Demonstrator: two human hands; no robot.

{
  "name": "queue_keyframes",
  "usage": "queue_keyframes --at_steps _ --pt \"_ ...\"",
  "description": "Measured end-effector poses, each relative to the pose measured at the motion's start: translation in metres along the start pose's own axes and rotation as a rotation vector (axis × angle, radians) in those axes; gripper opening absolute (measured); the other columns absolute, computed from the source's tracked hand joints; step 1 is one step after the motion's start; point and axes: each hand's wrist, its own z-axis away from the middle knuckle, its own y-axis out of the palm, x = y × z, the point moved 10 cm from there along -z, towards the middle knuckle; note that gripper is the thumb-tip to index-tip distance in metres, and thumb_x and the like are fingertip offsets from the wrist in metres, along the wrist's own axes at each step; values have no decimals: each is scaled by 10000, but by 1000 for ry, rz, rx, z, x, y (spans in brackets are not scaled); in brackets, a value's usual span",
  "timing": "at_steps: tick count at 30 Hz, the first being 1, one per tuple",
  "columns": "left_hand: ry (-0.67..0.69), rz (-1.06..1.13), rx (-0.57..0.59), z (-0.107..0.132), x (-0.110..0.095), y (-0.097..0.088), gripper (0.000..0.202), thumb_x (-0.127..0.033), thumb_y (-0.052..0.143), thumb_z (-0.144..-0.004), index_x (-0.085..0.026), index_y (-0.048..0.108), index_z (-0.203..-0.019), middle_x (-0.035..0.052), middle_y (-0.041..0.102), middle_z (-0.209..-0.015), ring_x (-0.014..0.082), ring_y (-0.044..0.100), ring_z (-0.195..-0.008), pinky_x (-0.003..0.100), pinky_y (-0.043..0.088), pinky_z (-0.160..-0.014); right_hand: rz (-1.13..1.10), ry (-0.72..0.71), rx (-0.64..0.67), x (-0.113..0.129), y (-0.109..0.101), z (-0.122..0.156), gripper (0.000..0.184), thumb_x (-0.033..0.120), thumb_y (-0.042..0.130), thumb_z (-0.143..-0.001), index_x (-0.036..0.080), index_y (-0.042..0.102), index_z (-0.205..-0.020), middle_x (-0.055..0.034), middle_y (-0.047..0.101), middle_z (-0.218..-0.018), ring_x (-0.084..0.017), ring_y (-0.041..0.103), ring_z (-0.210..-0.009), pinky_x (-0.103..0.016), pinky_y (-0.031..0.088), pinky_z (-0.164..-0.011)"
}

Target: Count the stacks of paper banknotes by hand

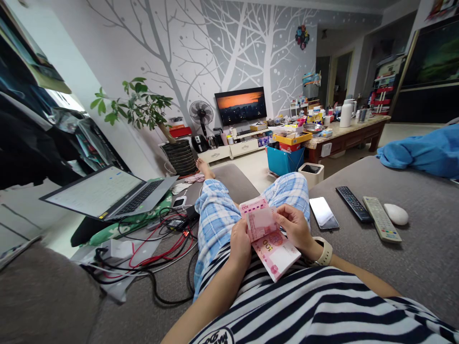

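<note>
A stack of pink 100 banknotes (275, 258) lies over my lap, its upper part folded up and away from me. My left hand (241, 242) is closed around the left side of the stack near the fold. With thumb and fingers, my right hand (292, 228) pinches the right edge of a raised banknote (263, 223). A pale watch (325, 252) is on my right wrist. Beneath the money are my blue plaid trousers (215, 215) and striped shirt (304, 296).
Right of me on the grey sofa lie a phone (324, 213), a black remote (353, 203), a beige remote (382, 220) and a white mouse (396, 214). An open laptop (139, 197) and tangled cables (161, 253) are at my left. A cluttered table (340, 131) stands farther off.
</note>
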Motion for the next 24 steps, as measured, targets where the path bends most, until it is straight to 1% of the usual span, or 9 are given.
queue_keyframes --at_steps 3,8,15,16,18,19,20,22,24 --pt "-28 43 13 2 -1 3 149 -178 649 -723 -193 707 -587 58 682 -681 220 572 -689 324 473 -704 -9 -3 -3 2 0 0 275 429 673 -821 202 577 -699 25 523 -614 -129 456 -576 -259 381 -547" --pt "-70 100 24 4 -3 7 111 -190 671 -709 -192 724 -611 74 698 -698 245 603 -733 339 483 -742 5 -8 -9 4 0 0 295 450 671 -821 200 578 -694 20 526 -611 -131 461 -573 -259 386 -540" --pt "-18 46 54 1 -7 6 106 -190 670 -716 -182 742 -640 78 717 -750 224 602 -726 304 485 -701 -35 -12 -14 5 -1 2 316 468 680 -818 195 584 -692 23 509 -608 -114 421 -545 -253 353 -512" --pt "-21 44 66 0 -5 7 102 -197 669 -721 -181 747 -658 78 724 -765 220 607 -724 301 487 -695 -38 -9 -10 5 -1 2 322 474 680 -819 195 584 -689 26 503 -603 -110 408 -532 -252 339 -501" --pt "-47 76 55 -1 1 6 105 -227 669 -727 -176 744 -675 74 732 -769 214 621 -702 301 492 -674 -43 0 -4 5 -1 3 345 496 669 -825 196 581 -678 33 485 -581 -101 371 -497 -251 301 -473" --pt "-69 103 36 -2 6 5 125 -249 668 -730 -171 729 -655 72 729 -747 211 628 -685 303 494 -663 -46 5 5 5 0 4 361 512 650 -837 196 582 -674 33 487 -570 -99 359 -481 -252 285 -462" --pt "-87 149 -33 -3 10 0 161 -282 668 -727 -169 703 -619 62 713 -687 207 626 -643 305 493 -639 -50 7 18 5 1 4 380 528 620 -854 195 587 -674 29 496 -557 -99 351 -467 -254 273 -454" --pt "-129 215 -54 -3 19 1 170 -317 692 -707 -160 696 -641 53 718 -688 207 650 -650 313 512 -664 -57 9 42 5 2 4 417 554 555 -890 192 603 -689 18 523 -529 -102 345 -441 -260 256 -444" --pt "-148 252 -41 -4 25 4 186 -334 712 -689 -148 711 -690 52 734 -720 202 668 -658 311 526 -682 -52 8 24 4 0 3 421 560 544 -895 192 606 -701 17 530 -510 -108 364 -438 -263 270 -449"
